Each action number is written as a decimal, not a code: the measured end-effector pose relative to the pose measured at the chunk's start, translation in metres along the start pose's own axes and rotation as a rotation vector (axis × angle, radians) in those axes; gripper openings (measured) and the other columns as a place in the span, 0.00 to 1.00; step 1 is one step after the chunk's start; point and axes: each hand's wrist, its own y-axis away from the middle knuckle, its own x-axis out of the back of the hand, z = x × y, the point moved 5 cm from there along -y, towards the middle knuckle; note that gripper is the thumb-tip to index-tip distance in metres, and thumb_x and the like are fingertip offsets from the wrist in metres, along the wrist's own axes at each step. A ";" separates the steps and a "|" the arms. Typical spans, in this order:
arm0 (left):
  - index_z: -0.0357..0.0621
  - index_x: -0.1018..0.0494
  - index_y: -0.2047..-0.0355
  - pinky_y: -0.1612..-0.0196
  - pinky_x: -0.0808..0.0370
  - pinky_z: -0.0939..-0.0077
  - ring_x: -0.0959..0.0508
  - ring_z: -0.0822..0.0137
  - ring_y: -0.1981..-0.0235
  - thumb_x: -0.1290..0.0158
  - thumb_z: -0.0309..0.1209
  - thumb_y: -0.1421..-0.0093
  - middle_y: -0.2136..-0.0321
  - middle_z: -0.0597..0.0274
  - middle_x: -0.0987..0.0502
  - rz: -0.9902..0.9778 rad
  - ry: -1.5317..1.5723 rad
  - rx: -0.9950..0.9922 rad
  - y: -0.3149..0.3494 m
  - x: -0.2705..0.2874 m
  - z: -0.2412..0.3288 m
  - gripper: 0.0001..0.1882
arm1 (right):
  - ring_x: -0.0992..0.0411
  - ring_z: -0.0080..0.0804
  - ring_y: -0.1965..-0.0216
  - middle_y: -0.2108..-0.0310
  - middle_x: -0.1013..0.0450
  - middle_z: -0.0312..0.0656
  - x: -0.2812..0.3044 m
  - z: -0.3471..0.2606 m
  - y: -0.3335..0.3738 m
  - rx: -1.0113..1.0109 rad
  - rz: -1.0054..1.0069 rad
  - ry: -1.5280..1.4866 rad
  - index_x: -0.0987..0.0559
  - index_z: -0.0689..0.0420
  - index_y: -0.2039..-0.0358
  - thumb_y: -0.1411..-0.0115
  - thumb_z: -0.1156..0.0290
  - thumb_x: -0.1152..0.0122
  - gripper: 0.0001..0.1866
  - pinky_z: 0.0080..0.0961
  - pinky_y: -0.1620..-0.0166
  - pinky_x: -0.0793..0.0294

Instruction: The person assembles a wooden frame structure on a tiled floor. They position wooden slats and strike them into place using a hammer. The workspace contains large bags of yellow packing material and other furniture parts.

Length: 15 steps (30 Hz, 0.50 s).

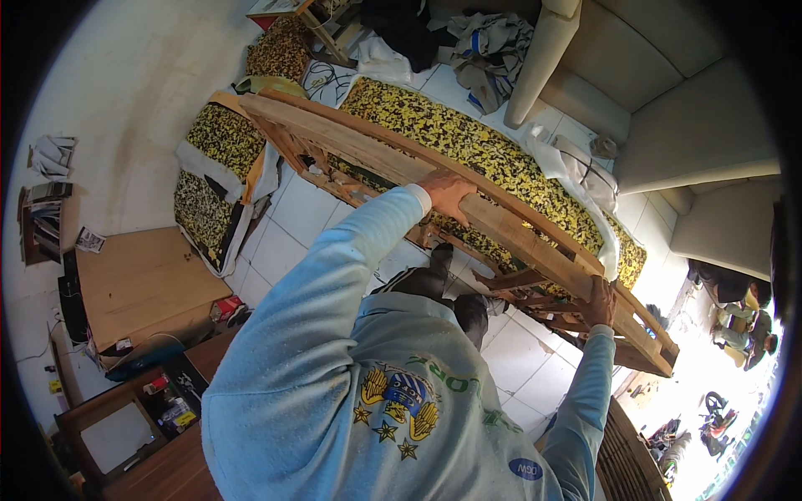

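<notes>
A long wooden frame (pixel 522 240) of rough boards stretches from the upper left to the right in front of me, tipped up on its side. My left hand (pixel 449 194) lies over the middle of its upper board, fingers curled round the edge. Farther right along the same board, my right hand (pixel 598 304) grips it near the right end. The fingertips of my right hand are partly hidden. Broken-looking slats (pixel 514 280) show on the frame's near side. Below the frame, my legs in dark trousers stand on the tiles.
Beyond the frame lies a yellow-and-black mottled foam slab (pixel 418 113). More foam (pixel 221 125) leans at the left, close to a brown board (pixel 150 280). Beige sofa parts (pixel 697 125) stand at upper right. Crumpled cloth (pixel 493 50) and cables (pixel 326 79) lie at the back.
</notes>
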 end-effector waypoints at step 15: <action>0.50 0.34 0.37 0.34 0.33 0.54 0.31 0.50 0.35 0.25 0.51 0.56 0.36 0.57 0.31 0.162 -0.389 -0.012 0.015 -0.004 -0.002 0.48 | 0.32 0.58 0.42 0.46 0.28 0.51 -0.023 -0.020 -0.015 -0.054 -0.026 0.108 0.30 0.53 0.42 0.60 0.68 0.17 0.43 0.53 0.37 0.35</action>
